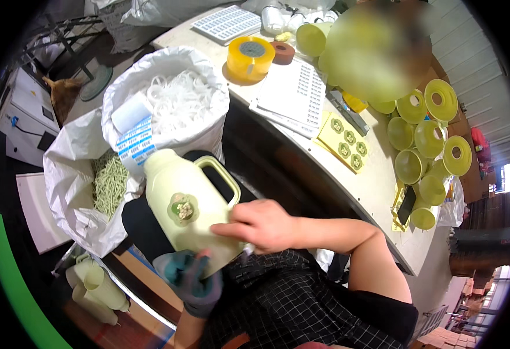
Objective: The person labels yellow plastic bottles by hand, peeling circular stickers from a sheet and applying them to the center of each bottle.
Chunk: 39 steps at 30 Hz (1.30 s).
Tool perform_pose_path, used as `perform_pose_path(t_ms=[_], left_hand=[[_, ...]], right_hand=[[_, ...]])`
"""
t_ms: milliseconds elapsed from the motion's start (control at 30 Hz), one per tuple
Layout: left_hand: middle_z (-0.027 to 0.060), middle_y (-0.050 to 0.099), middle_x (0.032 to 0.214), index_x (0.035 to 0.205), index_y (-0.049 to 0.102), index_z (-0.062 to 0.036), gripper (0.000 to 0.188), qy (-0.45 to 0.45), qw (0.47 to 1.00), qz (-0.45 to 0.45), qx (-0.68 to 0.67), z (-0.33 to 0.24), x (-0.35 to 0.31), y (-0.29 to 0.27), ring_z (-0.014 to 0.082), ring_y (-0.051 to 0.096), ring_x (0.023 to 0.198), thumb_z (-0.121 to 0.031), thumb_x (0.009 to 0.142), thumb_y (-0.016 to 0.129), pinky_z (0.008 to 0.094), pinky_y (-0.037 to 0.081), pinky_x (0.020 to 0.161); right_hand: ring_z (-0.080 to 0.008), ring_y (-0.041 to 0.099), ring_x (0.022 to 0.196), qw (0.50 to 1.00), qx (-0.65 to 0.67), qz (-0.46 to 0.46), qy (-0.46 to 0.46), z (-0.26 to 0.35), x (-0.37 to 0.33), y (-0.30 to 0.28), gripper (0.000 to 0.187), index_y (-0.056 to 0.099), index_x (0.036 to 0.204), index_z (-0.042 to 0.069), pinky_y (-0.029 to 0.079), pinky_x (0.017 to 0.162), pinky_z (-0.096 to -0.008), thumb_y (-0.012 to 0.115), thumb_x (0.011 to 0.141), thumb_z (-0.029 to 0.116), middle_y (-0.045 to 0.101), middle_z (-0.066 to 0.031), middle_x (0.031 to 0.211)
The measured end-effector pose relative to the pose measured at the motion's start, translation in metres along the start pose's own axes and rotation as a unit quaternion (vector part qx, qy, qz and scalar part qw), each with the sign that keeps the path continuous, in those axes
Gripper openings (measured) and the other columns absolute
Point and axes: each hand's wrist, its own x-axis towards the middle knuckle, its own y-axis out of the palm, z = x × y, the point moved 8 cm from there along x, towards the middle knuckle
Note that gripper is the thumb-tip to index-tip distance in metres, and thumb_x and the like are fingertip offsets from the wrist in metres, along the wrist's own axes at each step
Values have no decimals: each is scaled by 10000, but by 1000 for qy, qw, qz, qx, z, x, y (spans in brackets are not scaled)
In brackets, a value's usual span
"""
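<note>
At frame centre my gloved left hand [189, 280] grips the base of the pale jug [192, 208] while my bare right hand [262, 225], fingers half curled, presses against its side, so I judge labelling is underway and next needs firm smoothing.

- The place was a small packing or assembly workshop, not a home.
- A pale work table [377, 186] carried stacked yellow-green funnels [429, 139] along its right edge, all of one kind.
- Rolls of packing tape [250, 56] and sheets of printed labels [294, 93] lay toward its far edge, with a sheet of round stickers [344, 142] mid-surface.
- Large white sacks [167, 99] beside the table held bulk white rings and green sticks.
- More pale jugs [95, 285] waited on the floor at lower left.
</note>
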Motion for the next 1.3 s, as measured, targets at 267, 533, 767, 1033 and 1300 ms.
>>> perform_pose_path(t_ms=[267, 533, 767, 1033, 1300], left_hand=[[104, 616, 1355, 1290, 659, -157, 470, 57, 997, 38, 33, -7, 18, 21, 294, 618, 1184, -289, 871, 828, 479, 478, 1000], [114, 617, 1273, 1215, 651, -74, 474, 10, 995, 94, 41, 15, -14, 51, 316, 619, 1165, -103, 771, 814, 459, 525, 963], [170, 655, 1272, 1248, 700, -47, 438, -154, 983, 88, -50, 61, -29, 60, 350, 632, 1156, -28, 822, 800, 453, 522, 991], [110, 663, 1319, 1241, 714, -123, 446, -115, 979, 38, 165, 109, -23, -21, 351, 628, 1195, -205, 824, 850, 500, 476, 1031], [186, 602, 1405, 1431, 533, -39, 539, -247, 873, -214, 361, 298, -132, -142, 403, 559, 1292, -183, 959, 748, 514, 423, 1114]], right_hand=[[-306, 644, 1094, 698, -560, -441, 68, -155, -122, -299, 331, 612, 1276, 6, 529, 957, -478, 658, 1019, 210, 663, -144, 1207], [-377, 732, 1106, 551, -515, -326, 570, -323, -250, -474, 627, 692, 1209, -36, 600, 905, -459, 849, 876, 472, 739, -264, 1214], [-361, 682, 1064, 682, -522, -293, 420, -308, -245, -298, 460, 657, 1277, 28, 490, 1024, -476, 664, 1033, 418, 700, -171, 1218], [-377, 626, 1174, 727, -475, -110, 483, -268, -184, -155, 416, 729, 1206, 21, 498, 997, -499, 735, 977, 368, 727, -191, 1175], [-422, 529, 1338, 966, -193, 34, 169, -112, -43, 70, 506, 538, 1455, -14, 380, 1167, -536, 689, 1031, 219, 582, -221, 1437]])
